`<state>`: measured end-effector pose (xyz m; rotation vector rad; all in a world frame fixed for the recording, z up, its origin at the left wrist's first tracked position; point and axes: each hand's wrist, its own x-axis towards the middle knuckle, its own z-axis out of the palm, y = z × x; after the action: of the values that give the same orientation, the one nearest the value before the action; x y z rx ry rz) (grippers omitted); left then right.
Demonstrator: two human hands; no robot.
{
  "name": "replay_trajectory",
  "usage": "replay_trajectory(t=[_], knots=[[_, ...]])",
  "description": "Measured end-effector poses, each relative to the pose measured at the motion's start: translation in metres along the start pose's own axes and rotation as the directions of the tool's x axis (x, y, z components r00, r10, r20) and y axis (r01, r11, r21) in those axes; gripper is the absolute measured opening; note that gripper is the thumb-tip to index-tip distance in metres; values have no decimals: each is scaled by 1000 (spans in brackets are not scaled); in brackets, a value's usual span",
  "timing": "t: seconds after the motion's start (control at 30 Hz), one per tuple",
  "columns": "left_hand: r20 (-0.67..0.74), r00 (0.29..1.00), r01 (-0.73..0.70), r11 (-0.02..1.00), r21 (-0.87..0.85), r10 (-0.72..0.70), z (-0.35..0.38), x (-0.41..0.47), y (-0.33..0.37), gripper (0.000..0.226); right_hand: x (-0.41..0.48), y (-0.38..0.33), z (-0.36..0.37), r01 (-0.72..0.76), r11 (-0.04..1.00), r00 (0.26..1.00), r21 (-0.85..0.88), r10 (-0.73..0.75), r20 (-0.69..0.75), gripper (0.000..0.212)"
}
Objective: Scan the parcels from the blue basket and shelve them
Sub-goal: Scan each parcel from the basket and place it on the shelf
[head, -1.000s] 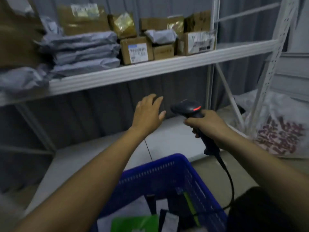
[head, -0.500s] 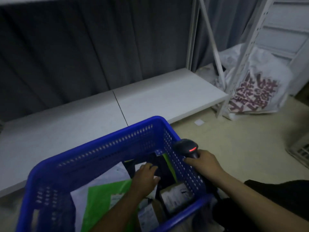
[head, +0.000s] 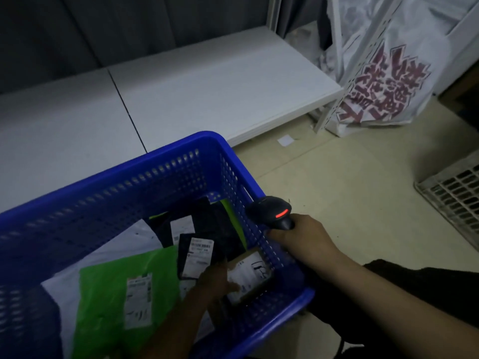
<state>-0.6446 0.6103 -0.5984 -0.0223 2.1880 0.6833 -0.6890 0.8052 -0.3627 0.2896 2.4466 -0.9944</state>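
- Right hand (head: 304, 238) wrapped round scanner (head: 270, 211) handle, head pointing left over blue basket (head: 181, 146) rim.
- Left hand (head: 213, 281) inside basket at black parcel (head: 197, 255) — grip too dark to tell.
- Black parcel lies flat, long axis near-to-far.

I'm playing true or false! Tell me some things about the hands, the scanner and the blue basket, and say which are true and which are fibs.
The right hand holds the barcode scanner. True.
The scanner's light glows green. False: it glows red.
The left hand is inside the blue basket. True.
The green parcel lies on the white shelf. False: the green parcel lies in the basket; the white shelf stands beyond it.
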Motion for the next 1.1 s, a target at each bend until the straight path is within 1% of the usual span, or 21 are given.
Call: replay_trajectory(t=[0.07,0.1,0.17,0.23,0.3,0.33,0.4,0.47,0.53,0.57,0.63,0.7,0.8,0.87,0.9,0.97,1.0,1.03,1.1], knots=[[-58,998,-43,990,-134,36,1,2,-12,65,1,-1,1,-14,1000,1000,-2,14,-16,20],[-88,995,-63,978,-199,46,1,1,-17,60,0,-1,1,-13,1000,1000,2,14,-19,20],[-92,994,-79,944,-321,52,1,-1,-26,59,-1,-3,3,-11,1000,1000,12,11,-14,20],[-15,998,-60,905,-420,59,0,-7,-27,62,-2,-5,6,-12,1000,1000,25,12,-5,22],[83,995,-12,896,-444,54,-3,-8,-25,72,-2,-7,12,-5,999,1000,40,4,21,22],[122,991,12,896,-444,47,-5,-8,-22,72,-3,-7,15,0,999,999,40,-2,40,21],[152,988,45,906,-420,22,-7,-6,-20,69,-3,-8,21,7,999,997,33,-10,77,18],[134,991,47,910,-413,9,-7,-7,-18,75,-4,-9,23,16,999,995,40,-20,99,20],[60,998,18,913,-407,7,-11,-14,-17,84,-4,-12,23,34,998,995,45,-38,94,19],[-3,1000,-5,902,-432,5,-14,-21,-16,87,-4,-14,22,44,998,995,45,-47,87,19],[-142,989,-60,822,-567,-26,-25,-38,-14,87,-6,-21,22,72,997,995,32,-74,74,18],[-270,959,-133,709,-693,-83,-41,-59,-12,77,-8,-28,23,111,993,992,28,-113,62,18],[-355,921,-221,535,-815,-159,-67,-97,-7,45,-14,-43,25,172,983,983,58,-176,60,17],[-400,899,-281,465,-840,-180,-83,-122,-4,29,-17,-54,26,219,974,973,66,-222,58,19],[-432,884,-324,432,-842,-180,-92,-135,-1,25,-19,-59,27,236,968,970,79,-240,46,20],[-491,853,-405,367,-837,-177,-107,-161,7,24,-21,-68,29,255,958,965,132,-260,22,21],[-530,829,-447,357,-820,-179,-113,-173,11,26,-22,-72,31,256,952,965,166,-262,17,22],[-572,795,-477,375,-795,-202,-119,-184,14,31,-23,-76,34,251,946,965,205,-260,21,21],[-639,729,-502,443,-742,-245,-132,-203,17,43,-24,-84,39,236,931,965,278,-259,47,18]])
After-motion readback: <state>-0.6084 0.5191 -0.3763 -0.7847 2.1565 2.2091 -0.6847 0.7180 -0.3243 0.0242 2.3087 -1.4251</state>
